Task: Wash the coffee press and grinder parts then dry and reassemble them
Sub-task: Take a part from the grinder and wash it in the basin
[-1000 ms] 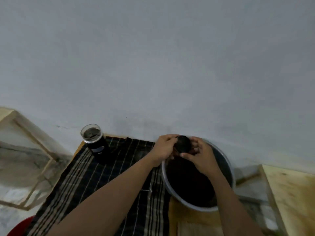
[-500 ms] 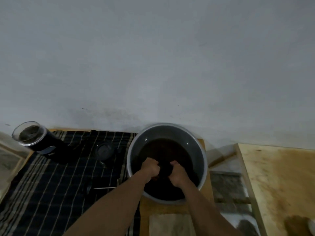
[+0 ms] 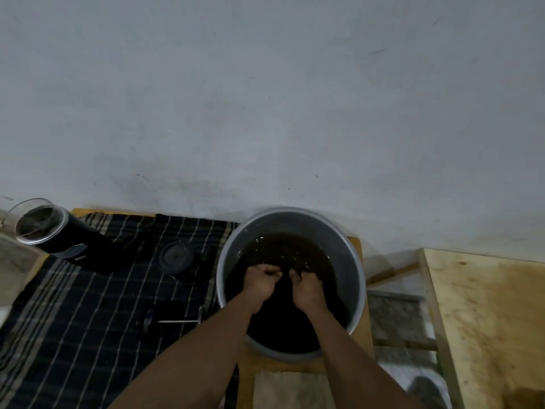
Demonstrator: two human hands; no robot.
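Observation:
A grey metal basin [image 3: 352, 261] holds dark brown water. My left hand [image 3: 261, 280] and my right hand [image 3: 306, 287] are both down in that water, fingers curled around a dark part that the murky water mostly hides. On the black striped cloth [image 3: 73, 320] to the left stands a dark grinder body with a clear top [image 3: 50, 231], tilted in the wide view. A round dark lid [image 3: 175, 256] lies beside the basin. Nearer to me rests a thin metal plunger rod with a knob [image 3: 174, 321].
A grey wall [image 3: 265, 98] rises right behind the basin. A pale wooden board [image 3: 486, 320] sits to the right, stained brown. The basin rests on a small wooden stand [image 3: 358, 245] with a gap beside it on the right.
My hands went from holding a dark round part above the basin to plunging it under the water. The view tilted down and to the right.

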